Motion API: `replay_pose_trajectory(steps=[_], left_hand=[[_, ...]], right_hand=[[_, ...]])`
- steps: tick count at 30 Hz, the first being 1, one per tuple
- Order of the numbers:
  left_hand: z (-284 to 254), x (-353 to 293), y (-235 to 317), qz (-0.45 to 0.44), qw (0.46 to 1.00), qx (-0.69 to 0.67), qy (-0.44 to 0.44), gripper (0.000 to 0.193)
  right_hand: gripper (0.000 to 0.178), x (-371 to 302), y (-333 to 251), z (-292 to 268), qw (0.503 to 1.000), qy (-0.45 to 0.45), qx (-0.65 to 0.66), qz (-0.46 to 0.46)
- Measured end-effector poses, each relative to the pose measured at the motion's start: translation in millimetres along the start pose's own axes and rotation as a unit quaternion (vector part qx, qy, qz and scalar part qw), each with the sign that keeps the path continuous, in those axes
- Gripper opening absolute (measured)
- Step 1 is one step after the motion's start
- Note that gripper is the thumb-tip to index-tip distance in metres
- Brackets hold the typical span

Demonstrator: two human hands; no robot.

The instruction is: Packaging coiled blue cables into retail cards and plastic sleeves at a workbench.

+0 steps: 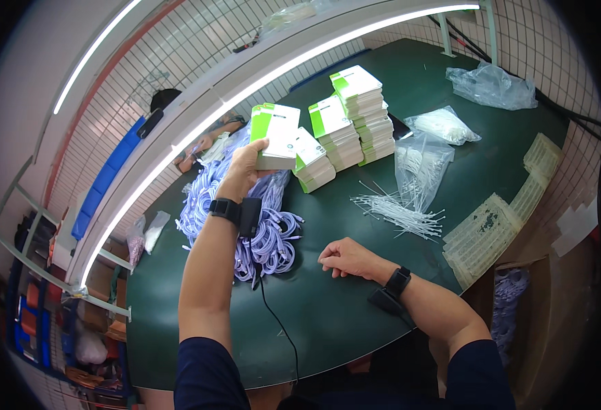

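Observation:
My left hand (247,162) reaches forward and is closed on a stack of white-and-green cards (276,126), holding it beside the nearest pile. My right hand (350,260) rests low over the green tabletop with its fingers loosely bent and somewhat apart; nothing shows in it. Beneath and beside my left forearm lies a heap of coiled lilac cables (273,239). Several piles of the same white-and-green cards stand to the right of the held stack, the shortest pile (314,164) nearest it and the tallest pile (369,116) farther back.
Loose white cable ties (403,213) spill from a clear bag (423,164) right of the piles. Another filled bag (444,126) and a crumpled plastic bag (492,87) lie behind. A yellowed sheet (485,229) covers the right edge. Another person's arm (208,143) shows beyond the cables.

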State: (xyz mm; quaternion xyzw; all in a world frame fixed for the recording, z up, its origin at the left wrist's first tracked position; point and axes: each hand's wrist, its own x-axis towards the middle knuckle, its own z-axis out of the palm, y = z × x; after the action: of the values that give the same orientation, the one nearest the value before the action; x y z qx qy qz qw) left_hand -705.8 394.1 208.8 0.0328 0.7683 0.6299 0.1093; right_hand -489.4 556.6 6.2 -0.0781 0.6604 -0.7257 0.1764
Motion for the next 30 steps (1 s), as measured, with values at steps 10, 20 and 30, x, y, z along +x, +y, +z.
replay_pose_trajectory(steps=[10, 20, 30], left_hand=[[-78, -230, -58, -0.029, 0.978, 0.016, -0.205, 0.049], [-123, -376, -156, 0.036, 0.950, 0.265, -0.160, 0.057], [-119, -368, -204, 0.309, 0.909, 0.279, 0.031, 0.072]], right_hand=[[0.047, -6, -20, -31, 0.969, -0.034, 0.246, -0.003], [0.079, -61, -47, 108, 0.939, -0.184, -0.227, -0.183], [0.088, -67, -20, 130, 0.881, 0.006, -0.338, -0.332]])
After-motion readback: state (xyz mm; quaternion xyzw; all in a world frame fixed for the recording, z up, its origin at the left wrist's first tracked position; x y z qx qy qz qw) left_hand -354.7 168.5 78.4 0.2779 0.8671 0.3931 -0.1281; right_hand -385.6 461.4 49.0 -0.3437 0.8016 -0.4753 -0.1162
